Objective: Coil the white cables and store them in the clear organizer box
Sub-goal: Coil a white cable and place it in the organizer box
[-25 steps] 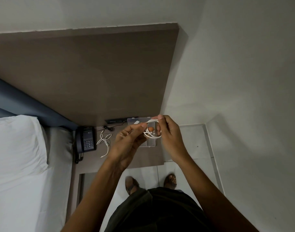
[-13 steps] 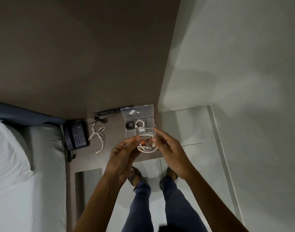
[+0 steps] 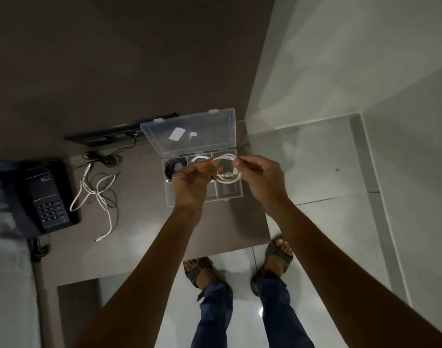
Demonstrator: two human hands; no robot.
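A coiled white cable (image 3: 226, 175) is pinched between my left hand (image 3: 191, 183) and my right hand (image 3: 261, 179), right above the clear organizer box (image 3: 230, 194), over its right-hand compartments. The box stands on the brown bedside table with its lid (image 3: 190, 131) tilted back open. A black coil (image 3: 171, 168) fills the left rear compartment, and another white coil (image 3: 200, 158) shows in the middle rear one. A loose white cable (image 3: 99, 197) lies uncoiled on the table to the left, tangled with a thin black wire.
A dark desk telephone (image 3: 48, 197) sits at the table's left end beside the white bed (image 3: 6, 272). A black socket strip (image 3: 107, 136) runs along the wall panel behind the box. My sandalled feet (image 3: 277, 257) stand on glossy floor tiles.
The view has tilted down and closer to the table. Both hands have carried the coiled white cable forward and lower, from in front of the box to above its compartments.
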